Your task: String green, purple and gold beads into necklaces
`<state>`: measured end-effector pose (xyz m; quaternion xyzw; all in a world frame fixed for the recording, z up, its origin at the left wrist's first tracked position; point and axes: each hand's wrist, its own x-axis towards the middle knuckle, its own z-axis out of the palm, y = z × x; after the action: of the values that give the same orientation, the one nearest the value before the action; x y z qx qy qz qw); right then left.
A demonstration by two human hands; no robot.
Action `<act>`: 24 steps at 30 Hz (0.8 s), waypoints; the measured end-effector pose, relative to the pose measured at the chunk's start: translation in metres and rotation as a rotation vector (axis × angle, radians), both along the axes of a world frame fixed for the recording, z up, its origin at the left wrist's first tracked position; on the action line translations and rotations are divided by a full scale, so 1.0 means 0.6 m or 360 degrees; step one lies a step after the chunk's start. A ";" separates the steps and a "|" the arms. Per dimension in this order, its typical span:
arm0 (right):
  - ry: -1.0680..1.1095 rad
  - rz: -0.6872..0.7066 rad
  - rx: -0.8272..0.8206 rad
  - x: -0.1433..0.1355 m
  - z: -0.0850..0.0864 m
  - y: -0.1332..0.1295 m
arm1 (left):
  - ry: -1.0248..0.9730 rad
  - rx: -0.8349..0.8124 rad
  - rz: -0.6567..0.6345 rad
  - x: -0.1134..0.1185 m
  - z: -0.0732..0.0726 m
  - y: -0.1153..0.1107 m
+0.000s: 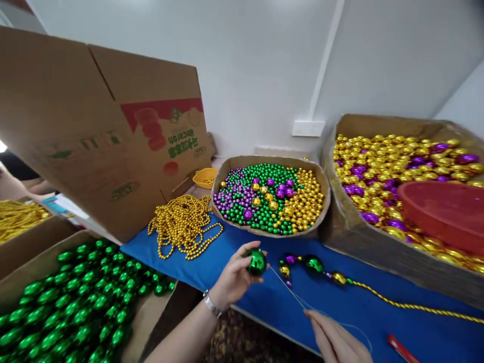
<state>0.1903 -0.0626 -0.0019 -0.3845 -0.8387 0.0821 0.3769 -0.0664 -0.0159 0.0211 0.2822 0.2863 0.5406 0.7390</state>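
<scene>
A large shiny green ball [256,262] is held in my left hand [236,275], between thumb and fingers, above the blue cloth's front edge. My right hand [335,335] is low at the right, thumb and fingers pinched on a thin clear thread [287,287] that runs up to the green ball. Beyond the thread, a strand of purple, gold and green beads [313,263] curves on the blue cloth [381,307] and joins a twisted gold cord [401,304] leading off to the right.
A box of small mixed beads [270,196] stands behind my hands. Gold bead strings [181,224] lie left of it, near a yellow basket [204,178]. Green beads [75,302] fill a carton at left. At right are a gold-and-purple bead box [370,247], red bowl [442,212] and red tool [401,348].
</scene>
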 end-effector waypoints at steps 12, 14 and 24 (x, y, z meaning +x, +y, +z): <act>-0.0076 -0.0087 0.0128 0.014 0.001 0.003 | 0.0408 0.0265 -0.0102 -0.006 0.016 -0.008; -0.0146 -0.0096 0.0131 0.019 0.000 0.003 | 0.0453 0.0288 -0.0099 -0.009 0.017 -0.007; -0.0380 -0.0164 0.0341 0.035 0.015 0.005 | 0.0491 0.0320 -0.0177 -0.018 0.024 0.001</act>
<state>0.2111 -0.0596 0.0069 -0.3917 -0.8606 -0.0736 0.3171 -0.0773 -0.0151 0.0357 0.4493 0.3247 0.4751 0.6833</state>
